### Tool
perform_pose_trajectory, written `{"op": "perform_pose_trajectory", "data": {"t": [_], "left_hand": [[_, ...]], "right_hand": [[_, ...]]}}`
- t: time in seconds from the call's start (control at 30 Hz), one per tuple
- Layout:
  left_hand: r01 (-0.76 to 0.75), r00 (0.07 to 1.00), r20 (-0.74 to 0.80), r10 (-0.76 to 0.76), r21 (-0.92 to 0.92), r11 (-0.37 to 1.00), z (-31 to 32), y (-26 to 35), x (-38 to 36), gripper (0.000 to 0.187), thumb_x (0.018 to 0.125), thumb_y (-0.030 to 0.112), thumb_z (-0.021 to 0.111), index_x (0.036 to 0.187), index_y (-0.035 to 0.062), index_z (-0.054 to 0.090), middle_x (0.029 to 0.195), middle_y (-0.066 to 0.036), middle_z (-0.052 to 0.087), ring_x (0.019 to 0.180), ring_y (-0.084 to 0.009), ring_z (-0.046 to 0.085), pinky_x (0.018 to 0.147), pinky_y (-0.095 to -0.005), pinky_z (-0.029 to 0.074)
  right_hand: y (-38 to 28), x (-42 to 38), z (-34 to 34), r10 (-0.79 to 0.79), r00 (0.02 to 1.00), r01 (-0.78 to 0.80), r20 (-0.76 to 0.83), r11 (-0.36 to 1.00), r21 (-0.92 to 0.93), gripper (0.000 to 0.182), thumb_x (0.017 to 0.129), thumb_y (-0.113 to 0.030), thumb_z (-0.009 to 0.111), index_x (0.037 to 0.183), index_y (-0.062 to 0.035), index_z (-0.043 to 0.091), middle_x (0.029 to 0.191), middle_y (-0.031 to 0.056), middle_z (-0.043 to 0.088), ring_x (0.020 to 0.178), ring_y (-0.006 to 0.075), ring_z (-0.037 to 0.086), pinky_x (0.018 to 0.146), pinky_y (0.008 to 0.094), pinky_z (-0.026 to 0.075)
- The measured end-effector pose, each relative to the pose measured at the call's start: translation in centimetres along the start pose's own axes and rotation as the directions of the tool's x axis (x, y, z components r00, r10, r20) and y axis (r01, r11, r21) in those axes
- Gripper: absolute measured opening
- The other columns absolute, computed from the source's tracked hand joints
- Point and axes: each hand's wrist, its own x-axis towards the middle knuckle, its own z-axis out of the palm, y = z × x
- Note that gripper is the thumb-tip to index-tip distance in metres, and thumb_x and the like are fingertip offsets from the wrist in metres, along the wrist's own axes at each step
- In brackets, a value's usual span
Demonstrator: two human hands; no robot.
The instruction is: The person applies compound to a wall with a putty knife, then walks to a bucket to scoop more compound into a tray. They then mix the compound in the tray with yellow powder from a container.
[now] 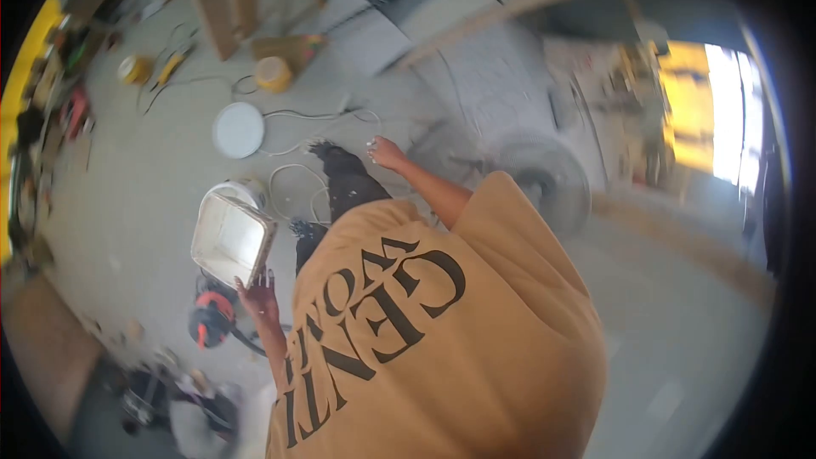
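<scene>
I look down along my own orange printed T-shirt and dark trousers to a grey concrete floor. My left hand grips the lower corner of a white, square, paint-stained tub, held tilted at my left side with its inside facing up. My right hand is stretched out to the right of my legs, holds nothing, and its fingers are loosely apart. It hovers over white cables on the floor.
On the floor ahead lie a white round lid and a yellow tub. An orange-and-black power tool sits below the tub. A floor fan stands to the right. Wooden planks and clutter line the far side.
</scene>
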Motion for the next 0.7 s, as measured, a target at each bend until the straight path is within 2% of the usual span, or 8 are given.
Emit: {"op": "perform_pose_trajectory", "data": {"t": [0.1,0.23,0.3,0.43,0.47,0.53,0.57,0.7], "left_hand": [[0.064,0.99,0.11,-0.084,0.177,0.982,-2.6,4.3,3.0,0.069,0.097,0.052,0.054,0.145,0.0062,0.036,0.138,-0.017,0.047,0.128,-0.0274,0.045,0.11,-0.0444,0.035],[0.024,0.984,0.157,-0.085,0.353,0.935,-3.6,6.3,3.8,0.07,0.097,0.051,0.056,0.145,0.0047,0.034,0.138,-0.017,0.046,0.126,-0.0276,0.045,0.11,-0.0442,0.036],[-0.003,0.984,0.17,-0.056,0.325,0.946,-4.0,5.7,6.6,0.071,0.096,0.051,0.057,0.143,0.0023,0.036,0.139,-0.017,0.046,0.125,-0.0263,0.046,0.109,-0.0437,0.036],[0.083,0.951,0.269,-0.15,0.247,0.966,-4.0,6.1,7.2,0.066,0.096,0.05,0.059,0.136,0.0005,0.042,0.128,-0.018,0.054,0.121,-0.026,0.05,0.103,-0.043,0.04],[0.077,0.949,0.279,-0.147,0.249,0.965,-4.6,5.9,7.7,0.066,0.096,0.05,0.059,0.136,0.0005,0.042,0.128,-0.018,0.054,0.121,-0.026,0.05,0.103,-0.043,0.04],[0.124,0.93,0.314,-0.192,0.225,0.966,-4.9,5.7,8.5,0.065,0.096,0.05,0.06,0.134,-0.0003,0.042,0.123,-0.017,0.056,0.118,-0.0257,0.052,0.099,-0.0424,0.043],[0.128,0.929,0.314,-0.196,0.226,0.966,-5.3,5.6,8.4,0.065,0.096,0.05,0.06,0.134,-0.0003,0.042,0.123,-0.017,0.056,0.118,-0.0257,0.052,0.099,-0.0424,0.043],[0.104,0.951,0.264,-0.158,0.207,0.973,-4.5,4.8,7.0,0.067,0.096,0.049,0.059,0.134,-0.0023,0.04,0.124,-0.017,0.054,0.112,-0.026,0.054,0.095,-0.0412,0.045]], "right_hand": [[10.2,-5.5,6.2,0.014,0.987,-0.015,-0.16,1.0,-0.004,0.051,0.087,-0.036,0.07,0.12,0.0006,0.059,0.117,0.0257,0.064,0.11,0.041,0.061,0.092,0.0462,0.048],[20.7,-16.3,13.9,0.244,0.958,-0.174,-0.149,0.911,0.373,0.044,0.091,-0.036,0.067,0.113,0.0012,0.059,0.106,0.02,0.067,0.093,0.0354,0.067,0.078,0.043,0.053],[19.6,-19.0,12.8,0.349,0.937,-0.322,-0.03,0.892,0.318,0.036,0.095,-0.03,0.063,0.111,0.0012,0.059,0.102,0.0173,0.066,0.086,0.0297,0.067,0.07,0.0415,0.054],[23.5,-23.4,19.3,0.381,0.922,-0.364,0.069,0.792,0.491,0.026,0.095,-0.025,0.061,0.098,0.0003,0.065,0.091,0.0151,0.066,0.079,0.0255,0.065,0.066,0.0389,0.055],[25.4,-23.9,21.5,0.376,0.925,-0.355,0.062,0.792,0.497,0.026,0.095,-0.025,0.061,0.098,0.0003,0.065,0.091,0.0151,0.066,0.079,0.0255,0.065,0.066,0.0389,0.055],[25.3,-25.2,22.8,0.122,0.992,-0.127,0.034,0.962,0.243,0.025,0.094,-0.026,0.062,0.097,-0.0025,0.068,0.088,0.0118,0.066,0.077,0.0231,0.065,0.061,0.0386,0.056],[25.1,-25.7,23.7,0.368,0.924,-0.372,0.102,0.805,0.463,0.023,0.094,-0.025,0.062,0.101,-0.0047,0.069,0.087,0.0085,0.068,0.075,0.022,0.065,0.059,0.0403,0.056],[23.8,-25.3,22.4,0.268,0.96,-0.275,0.075,0.872,0.406,0.024,0.094,-0.026,0.063,0.1,-0.0034,0.067,0.086,0.0073,0.068,0.073,0.0226,0.065,0.058,0.0413,0.055]]}}
